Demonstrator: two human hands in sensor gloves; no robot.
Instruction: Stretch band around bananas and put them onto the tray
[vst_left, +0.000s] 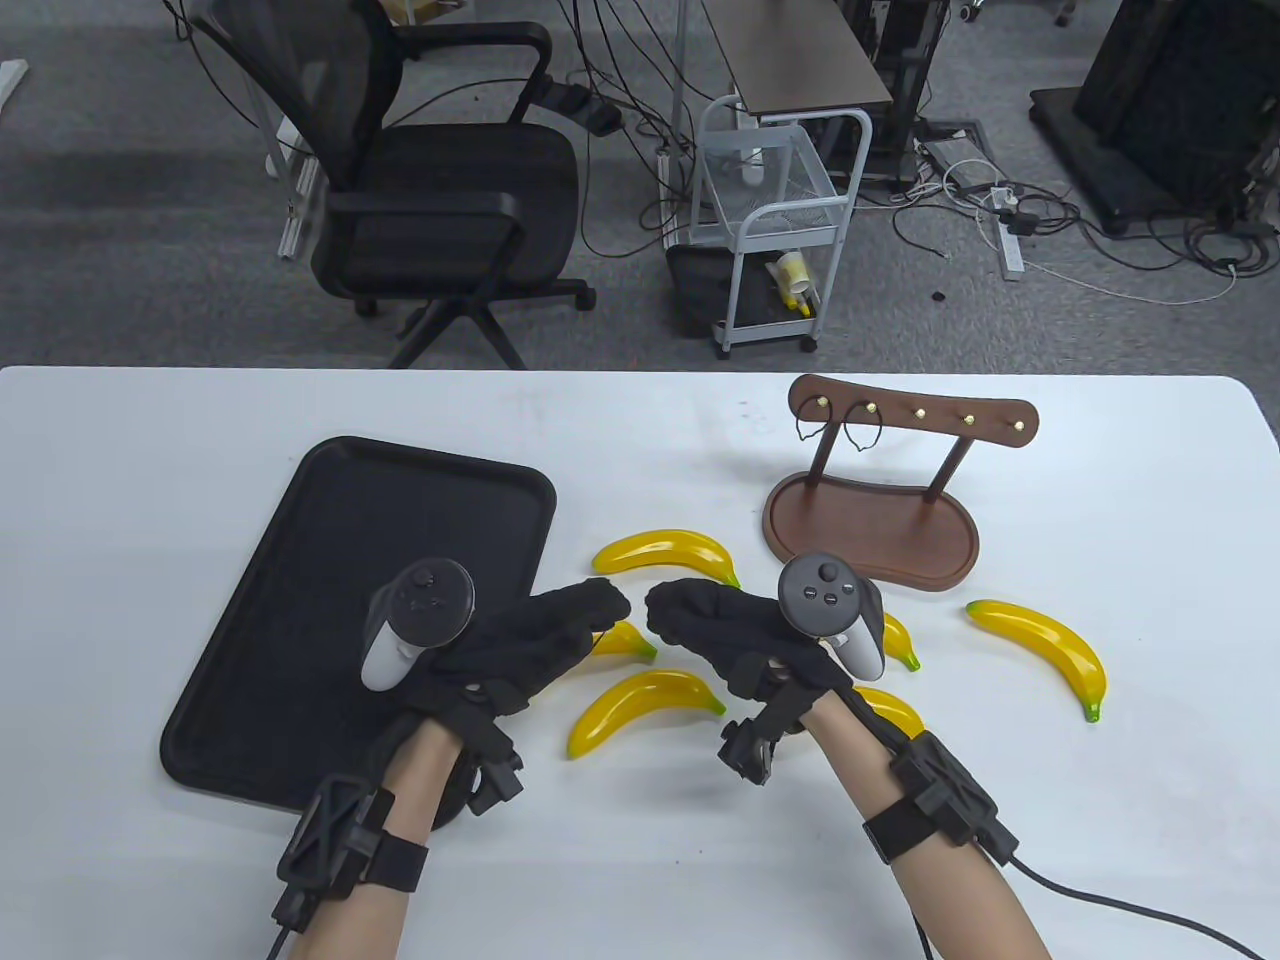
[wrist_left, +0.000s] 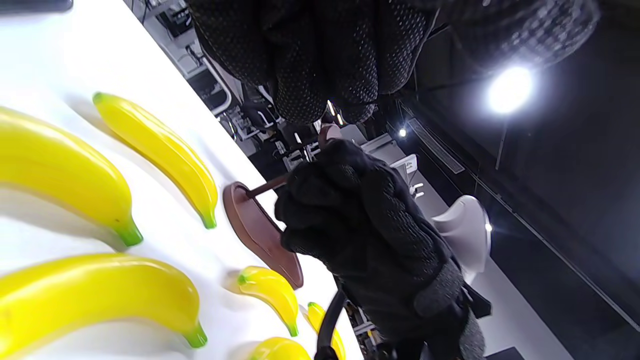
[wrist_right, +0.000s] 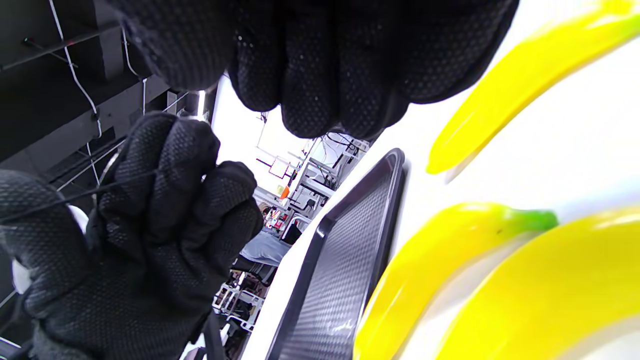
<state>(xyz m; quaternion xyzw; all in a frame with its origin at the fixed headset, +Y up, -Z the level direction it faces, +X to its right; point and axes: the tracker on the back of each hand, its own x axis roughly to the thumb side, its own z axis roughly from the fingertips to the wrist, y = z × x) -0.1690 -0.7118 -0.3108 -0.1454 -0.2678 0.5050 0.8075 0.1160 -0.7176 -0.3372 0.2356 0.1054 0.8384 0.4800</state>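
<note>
Bare worktop (vst_left: 150, 480) is seen left of the tray (vst_left: 330, 520). Both hands, left hand (vst_left: 530, 640) and right hand (vst_left: 720, 625), are held curled above loose bananas (vst_left: 645, 705). A thin band (wrist_right: 75, 196) is pinched in left fingers (wrist_right: 165, 165); right grip cannot be told.

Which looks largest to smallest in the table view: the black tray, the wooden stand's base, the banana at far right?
1. black tray, clearly largest.
2. wooden stand's base.
3. banana at far right, smallest.
All three lie on the table at similar depth, so nearness hardly skews the order.
</note>
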